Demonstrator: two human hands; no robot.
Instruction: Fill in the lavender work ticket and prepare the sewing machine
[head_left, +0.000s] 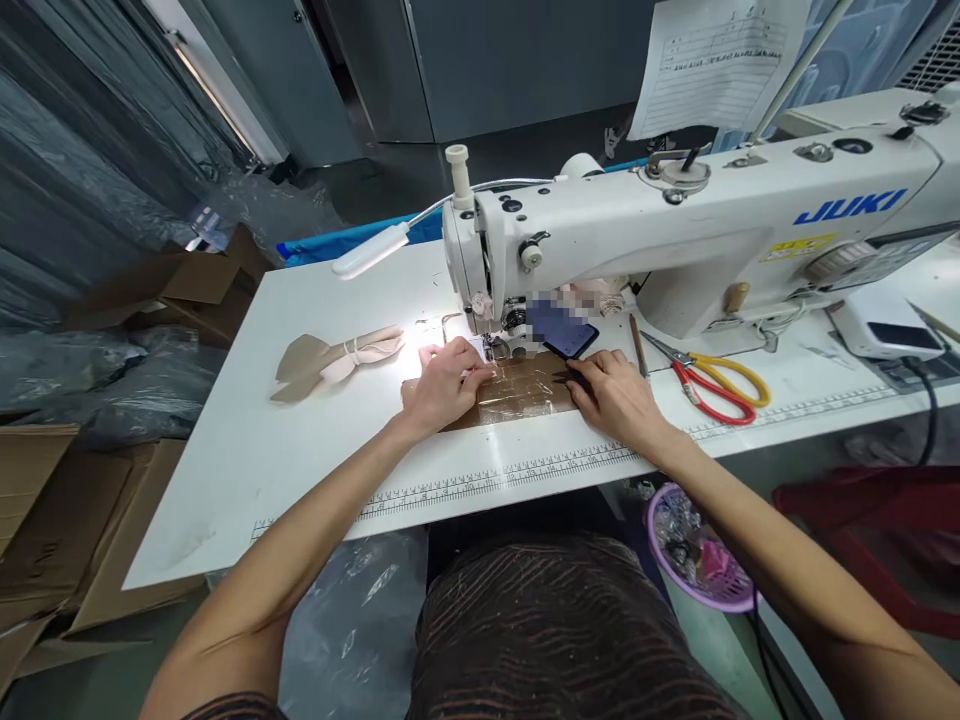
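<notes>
Both hands down at the needle of the JUKI sewing machine (697,220). Left hand (442,385) lies flat, fingers extended, pressing a small white fabric piece (471,350) just before the presser foot. Right hand (615,395) loosely curled, pinching small dark tweezers (564,377) on the brown taped patch (517,395). Phone (566,330) behind it, red-yellow scissors (709,380) to the right, beige fabric pieces (330,360) well left.

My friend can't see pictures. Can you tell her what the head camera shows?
A person's left hand and right hand press a small piece flat beside the needle of a white sewing machine. Red and yellow scissors lie to the right, beige fabric pieces to the left.
</notes>
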